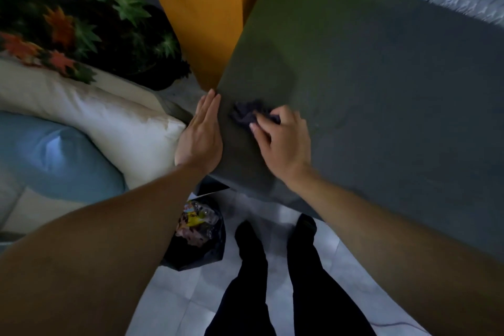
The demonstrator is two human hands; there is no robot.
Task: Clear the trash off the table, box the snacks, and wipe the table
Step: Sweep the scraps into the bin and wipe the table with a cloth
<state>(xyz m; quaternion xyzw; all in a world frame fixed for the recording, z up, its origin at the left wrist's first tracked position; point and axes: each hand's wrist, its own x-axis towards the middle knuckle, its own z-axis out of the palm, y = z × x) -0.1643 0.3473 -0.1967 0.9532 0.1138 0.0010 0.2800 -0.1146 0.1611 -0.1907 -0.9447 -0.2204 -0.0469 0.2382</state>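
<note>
A dark grey table fills the right half of the view. Near its left edge lies a crumpled dark cloth, and my right hand grips it with curled fingers against the tabletop. My left hand lies flat with straight fingers along the table's left edge, just left of the cloth. On the floor below the table corner stands a black trash bag, open, with crumpled wrappers and clear plastic inside.
A cream cushion and a blue cushion lie on a sofa at the left. A potted plant with red and green leaves stands behind them. An orange panel rises at the back. My legs stand on the pale tiled floor.
</note>
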